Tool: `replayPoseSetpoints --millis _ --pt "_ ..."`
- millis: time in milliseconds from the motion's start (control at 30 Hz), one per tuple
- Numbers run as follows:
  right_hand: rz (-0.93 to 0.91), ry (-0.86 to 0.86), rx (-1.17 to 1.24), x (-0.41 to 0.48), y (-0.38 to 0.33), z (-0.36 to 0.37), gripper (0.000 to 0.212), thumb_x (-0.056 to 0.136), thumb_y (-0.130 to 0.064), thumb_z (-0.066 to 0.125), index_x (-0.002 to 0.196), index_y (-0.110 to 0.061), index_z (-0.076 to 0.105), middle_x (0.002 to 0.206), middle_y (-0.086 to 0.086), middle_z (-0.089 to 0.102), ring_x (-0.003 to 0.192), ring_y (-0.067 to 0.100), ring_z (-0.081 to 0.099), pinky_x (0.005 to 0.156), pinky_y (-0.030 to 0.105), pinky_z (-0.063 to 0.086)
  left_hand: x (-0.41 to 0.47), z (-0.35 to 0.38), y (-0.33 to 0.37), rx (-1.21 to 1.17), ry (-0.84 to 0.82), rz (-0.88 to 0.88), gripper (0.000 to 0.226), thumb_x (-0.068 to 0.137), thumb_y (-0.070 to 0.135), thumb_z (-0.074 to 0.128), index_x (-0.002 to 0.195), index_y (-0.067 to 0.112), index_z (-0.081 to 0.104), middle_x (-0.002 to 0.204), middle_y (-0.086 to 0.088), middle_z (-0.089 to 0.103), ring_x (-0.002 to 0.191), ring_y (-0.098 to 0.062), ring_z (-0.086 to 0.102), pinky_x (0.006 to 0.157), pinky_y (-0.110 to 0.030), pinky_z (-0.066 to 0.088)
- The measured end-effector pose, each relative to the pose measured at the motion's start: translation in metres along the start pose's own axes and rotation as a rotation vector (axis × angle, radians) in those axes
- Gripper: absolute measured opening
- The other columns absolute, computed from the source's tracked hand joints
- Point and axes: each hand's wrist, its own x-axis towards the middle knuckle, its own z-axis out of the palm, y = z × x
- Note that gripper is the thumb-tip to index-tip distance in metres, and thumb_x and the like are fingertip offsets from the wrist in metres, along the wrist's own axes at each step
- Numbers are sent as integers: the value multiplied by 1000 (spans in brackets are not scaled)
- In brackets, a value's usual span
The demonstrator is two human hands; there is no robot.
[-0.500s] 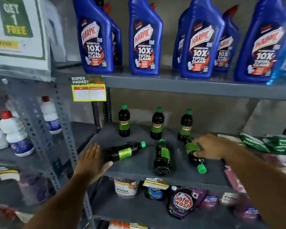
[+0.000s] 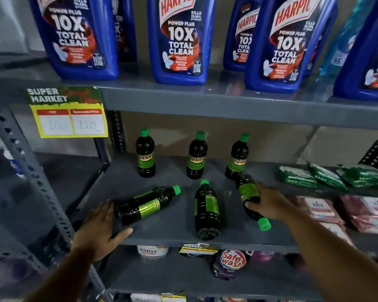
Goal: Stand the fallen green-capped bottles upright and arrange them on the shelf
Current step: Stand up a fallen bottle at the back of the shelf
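Three dark green-capped bottles stand upright at the back of the grey shelf (image 2: 175,237): left (image 2: 145,154), middle (image 2: 196,156), right (image 2: 237,158). Three more lie on their sides in front. The left fallen bottle (image 2: 145,204) points its cap up and right; my left hand (image 2: 98,228) rests open at its base on the shelf's front edge. The middle fallen bottle (image 2: 206,211) lies cap toward the back, untouched. My right hand (image 2: 268,203) is closed around the right fallen bottle (image 2: 250,198), whose cap points toward me.
Large blue Harpic bottles (image 2: 179,40) fill the shelf above, a low ceiling over the standing bottles. Green packets (image 2: 314,175) lie to the right on the same shelf. A perforated upright post (image 2: 31,171) stands at left. A Safewash pouch (image 2: 229,263) sits below.
The view has come closer to the shelf. My left hand has moved right and up to the base of the left fallen bottle. My right hand stays on the right fallen bottle.
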Motion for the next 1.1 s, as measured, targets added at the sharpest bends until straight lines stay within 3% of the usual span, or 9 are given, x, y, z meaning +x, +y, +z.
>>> replayPoseSetpoints --millis 200,300,400,533,633,733,900,1100 --pt "69 25 227 5 -10 18 67 70 -30 80 130 -26 49 108 6 65 90 23 58 79 29 45 0 1 1 3 5 -2 107 76 84 25 137 -3 38 144 -22 40 134 -35 35 105 -51 34" --pt "76 30 181 9 -10 24 80 58 -36 77 131 -35 45 105 2 66 93 26 64 82 34 53 1 0 2 18 36 5 108 75 84 25 139 -2 35 147 -21 37 137 -32 31 107 -48 30" --pt "61 -55 92 18 -11 7 74 59 -35 78 128 -33 52 112 4 67 93 23 63 83 29 52 1 0 2 23 59 -15 110 73 86 26 141 0 33 149 -18 34 138 -29 28 109 -46 27" --pt "52 -171 -182 31 -22 -37 59 54 -48 74 107 -25 64 104 2 68 90 20 65 80 31 56 1 0 4 46 61 -20 111 73 87 24 143 1 28 151 -16 31 140 -27 24 111 -45 25" --pt "58 -219 -350 39 -35 -59 54 48 -54 75 90 -21 68 90 1 69 77 18 66 65 27 55 2 -1 5 53 64 -19 111 73 86 25 143 1 28 151 -16 31 140 -28 24 111 -46 26" --pt "66 -227 -367 45 -43 -70 39 51 -46 80 72 -25 56 78 -2 63 69 14 62 57 24 48 2 -2 6 63 66 -14 108 74 85 26 142 1 32 149 -16 34 138 -29 27 109 -47 28" --pt "77 -207 -378 50 -57 -79 38 55 -42 82 78 -21 60 77 -3 61 70 15 62 58 25 49 0 -2 6 71 59 -16 108 75 85 23 141 0 33 149 -16 35 138 -28 28 109 -46 29" --pt "1 -34 -376 64 -66 -86 59 63 -49 81 107 -13 64 90 4 62 81 24 63 62 28 48 2 -1 5 69 47 -19 109 74 86 23 141 0 33 150 -16 34 138 -29 28 109 -47 30"
